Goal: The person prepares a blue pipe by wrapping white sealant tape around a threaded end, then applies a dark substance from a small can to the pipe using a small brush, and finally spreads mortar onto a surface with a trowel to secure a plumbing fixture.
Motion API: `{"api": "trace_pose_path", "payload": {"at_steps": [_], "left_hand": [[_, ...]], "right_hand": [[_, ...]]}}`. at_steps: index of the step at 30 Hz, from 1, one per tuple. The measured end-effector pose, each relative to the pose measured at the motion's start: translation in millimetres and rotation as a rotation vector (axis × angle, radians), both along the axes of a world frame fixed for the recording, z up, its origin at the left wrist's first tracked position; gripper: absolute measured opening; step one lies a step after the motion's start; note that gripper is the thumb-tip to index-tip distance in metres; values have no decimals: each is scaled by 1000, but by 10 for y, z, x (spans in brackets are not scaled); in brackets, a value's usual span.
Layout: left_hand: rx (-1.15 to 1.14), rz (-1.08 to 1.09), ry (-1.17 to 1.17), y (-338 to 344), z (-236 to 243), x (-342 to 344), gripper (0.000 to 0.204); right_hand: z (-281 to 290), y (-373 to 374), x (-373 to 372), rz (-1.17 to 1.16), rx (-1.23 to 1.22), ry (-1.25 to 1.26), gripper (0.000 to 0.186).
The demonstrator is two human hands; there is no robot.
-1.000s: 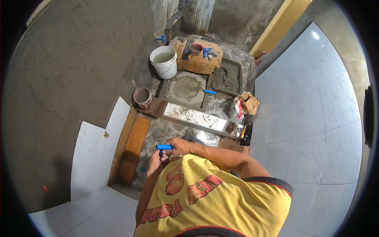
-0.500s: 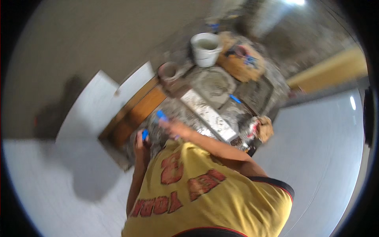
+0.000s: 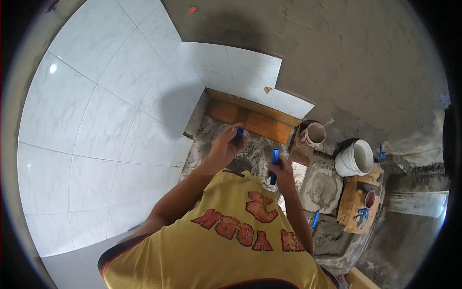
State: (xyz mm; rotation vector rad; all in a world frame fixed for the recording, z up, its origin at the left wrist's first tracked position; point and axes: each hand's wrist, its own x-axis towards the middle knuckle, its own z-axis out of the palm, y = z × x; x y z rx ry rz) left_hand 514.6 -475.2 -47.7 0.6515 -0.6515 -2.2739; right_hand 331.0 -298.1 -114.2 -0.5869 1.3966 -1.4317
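Note:
My left hand [image 3: 224, 148] is closed, with thumb and fingers pinching a short, round blue piece [image 3: 238, 133]. In my right hand [image 3: 285, 174], the fingers wrap round a slim blue tube [image 3: 275, 156], about as thick as a marker, held roughly upright. The two blue pieces are apart from each other. Both hands hover in front of my chest, over a rough, mortar-smeared surface [image 3: 204, 130]. Beyond them, orange-brown boards [image 3: 267, 127] lie at the foot of the tiled wall. Exactly what the blue pieces are is too small to tell.
White tiles [image 3: 96, 120] cover the left wall; bare grey plaster [image 3: 346, 62] lies at the upper right. To the right stand a small pot [image 3: 314, 135], a white bucket [image 3: 347, 161] and a wooden board [image 3: 347, 204] bearing a reddish cup [image 3: 369, 199]. Wet mortar [image 3: 321, 187] lies nearby.
The view has swung left, so more tiled wall shows and the buckets sit further right. Both hands still hold the blue pieces; the right-hand tube now stands more upright.

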Motion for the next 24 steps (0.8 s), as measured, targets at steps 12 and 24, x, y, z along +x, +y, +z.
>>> {"api": "trace_pose_path", "payload": {"at_steps": [12, 24], "left_hand": [[161, 78, -335, 361, -136, 58, 21], [198, 86, -108, -1202, -336, 72, 16]], "right_hand": [[-89, -125, 312, 267, 175, -126, 28], [71, -892, 235, -132, 140, -37, 27]]}}
